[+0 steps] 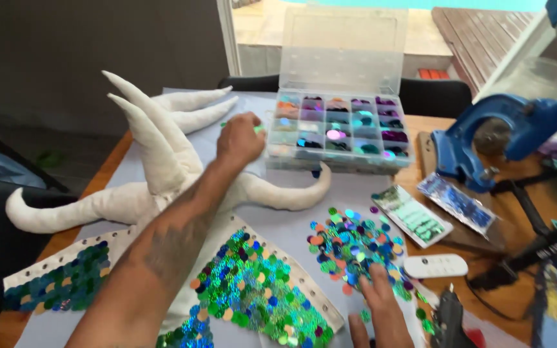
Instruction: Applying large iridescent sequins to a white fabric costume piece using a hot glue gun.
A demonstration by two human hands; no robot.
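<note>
Left hand point(240, 138) pinched green sequin point(258, 129) beside sequin box point(338, 129) | right hand point(381, 303) flat, empty, on loose sequins point(349, 241) | step judged: picking; next needed careful placing on sequined fabric point(259, 290).

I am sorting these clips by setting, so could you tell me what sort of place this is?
Probably a home craft table. A clear compartment box of sequins stands open, loose sequins lie under the right hand, and the left hand reaches over a white stuffed fabric figure.

The right hand point(381, 309) is cut off by the bottom edge; the left fingers point(253, 125) blur, hiding what they pinch.
</note>
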